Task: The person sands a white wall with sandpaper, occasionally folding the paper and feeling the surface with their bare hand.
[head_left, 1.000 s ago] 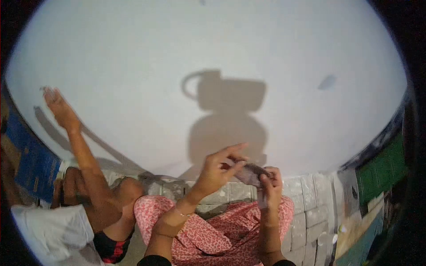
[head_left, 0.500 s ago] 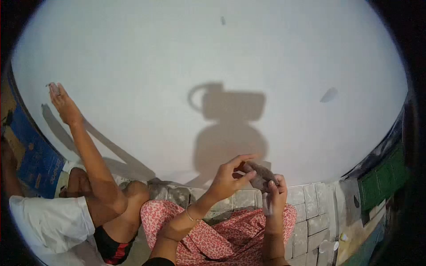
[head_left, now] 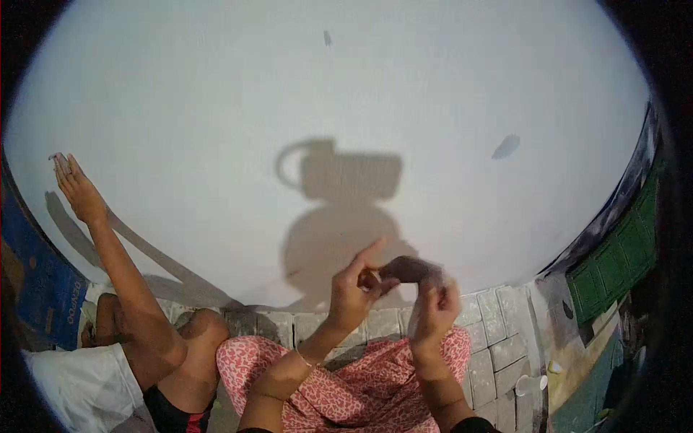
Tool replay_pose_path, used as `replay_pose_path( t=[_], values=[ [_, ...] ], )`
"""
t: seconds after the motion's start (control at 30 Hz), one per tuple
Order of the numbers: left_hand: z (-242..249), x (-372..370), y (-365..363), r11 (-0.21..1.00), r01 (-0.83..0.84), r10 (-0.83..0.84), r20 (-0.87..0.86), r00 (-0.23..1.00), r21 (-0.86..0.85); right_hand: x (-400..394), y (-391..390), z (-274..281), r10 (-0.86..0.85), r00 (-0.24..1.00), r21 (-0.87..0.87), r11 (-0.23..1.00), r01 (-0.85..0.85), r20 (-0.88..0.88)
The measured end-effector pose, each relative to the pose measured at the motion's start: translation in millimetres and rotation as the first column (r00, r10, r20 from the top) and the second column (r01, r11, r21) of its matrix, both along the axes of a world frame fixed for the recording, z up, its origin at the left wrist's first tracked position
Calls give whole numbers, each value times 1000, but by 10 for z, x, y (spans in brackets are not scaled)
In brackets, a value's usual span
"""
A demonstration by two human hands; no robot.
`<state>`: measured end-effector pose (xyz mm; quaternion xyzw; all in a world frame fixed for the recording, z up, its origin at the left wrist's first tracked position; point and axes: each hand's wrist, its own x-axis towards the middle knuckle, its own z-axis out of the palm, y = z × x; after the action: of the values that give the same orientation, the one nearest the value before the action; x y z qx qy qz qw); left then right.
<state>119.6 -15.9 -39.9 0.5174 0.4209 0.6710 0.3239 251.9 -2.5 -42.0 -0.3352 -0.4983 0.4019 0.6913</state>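
A dark grey-brown piece of sandpaper, bent along its length, is between my two hands in front of the wall. My right hand pinches its right end, with the fingers smeared by motion. At the other end is my left hand, its index finger stretched up and its thumb and curled fingers against the sheet's edge. Just beyond the hands stands the pale wall, marked with a grey patch at the right and a smaller mark near the top.
To my left another person sits, a hand raised against the wall with something small in the fingers. A blue printed panel is at the far left. Paving blocks border the wall; a green slatted object and a white cup are on the right.
My left index finger has lifted off the sandpaper and points up. The sandpaper and my right hand have shifted slightly left in view. The view itself has turned a little right.
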Motion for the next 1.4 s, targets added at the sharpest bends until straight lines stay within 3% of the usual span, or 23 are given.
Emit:
replay_pose_path(
  t=[0.07,0.17,0.23,0.27,0.3,0.33,0.37,0.43,0.47,0.53,0.6,0.67,0.73,0.8,0.87,0.93,1.03,1.13,1.17,1.23,1.27,1.33,1.4],
  values=[
    [-29,-128,79,819,-325,466,-216,858,473,22,102,320,-159,984,121,979,167,-75],
    [119,-475,124,496,-473,839,-261,478,728,59,426,956,-425,889,661,619,424,-171],
    [289,-685,263,314,-603,940,-328,91,734,-124,596,1383,-483,872,886,365,284,-80],
    [316,-750,283,313,-604,943,-317,104,733,-142,720,1465,-700,700,923,348,162,141],
    [338,-811,317,331,-625,921,-386,50,708,-359,890,1525,-679,694,950,312,-20,238],
    [358,-862,357,343,-645,892,-451,-2,682,-565,1002,1485,-807,485,936,341,-82,336],
    [272,-876,377,381,-646,859,-511,-16,662,-636,1064,1312,-910,215,935,345,-79,354],
    [135,-830,390,406,-668,852,-523,29,624,-675,1037,1219,-851,338,908,323,-266,402],
    [52,-790,386,436,-692,833,-550,68,575,-650,1061,1204,-852,326,904,330,-271,409],
    [-39,-739,400,447,-690,828,-555,78,570,-567,1179,1254,-944,223,859,102,-502,242],
    [-41,-738,380,516,-686,770,-629,108,513,-433,1310,1514,-947,179,779,103,-618,267],
    [-43,-766,378,505,-669,768,-638,60,545,-413,1266,1876,-901,305,921,203,-332,309],
    [-49,-756,344,506,-650,758,-652,21,567,-492,1337,2198,-866,483,985,167,32,131],
    [-23,-757,321,527,-662,704,-710,-12,533,-702,1236,2243,-848,523,974,181,138,83],
    [-47,-751,299,538,-704,706,-704,76,463,-979,1036,2016,-844,474,966,249,-69,251],
    [-75,-728,333,555,-738,701,-693,166,384,-1155,1012,1726,-775,428,774,121,-621,465],
    [-151,-752,410,449,-797,799,-580,157,403,-1094,1057,2056,-858,363,684,-19,-729,363],
    [-197,-737,421,388,-800,800,-598,47,457,-984,1085,2528,-914,398,995,53,-83,82],
    [-186,-742,424,403,-802,812,-577,91,441,-1012,1054,2480,-915,396,995,49,-84,78],
    [-155,-761,422,415,-802,822,-555,127,431,-1130,912,2242,-877,416,968,184,-173,241],
    [-138,-754,396,447,-802,796,-585,156,395,-1091,915,2103,-831,351,826,208,-523,431],
    [-149,-747,366,488,-797,760,-623,186,357,-1090,975,2004,-836,352,574,-55,-817,421],
    [-162,-755,385,489,-790,751,-639,165,370,-986,1043,2218,-816,334,695,111,-710,472]
  ],
)
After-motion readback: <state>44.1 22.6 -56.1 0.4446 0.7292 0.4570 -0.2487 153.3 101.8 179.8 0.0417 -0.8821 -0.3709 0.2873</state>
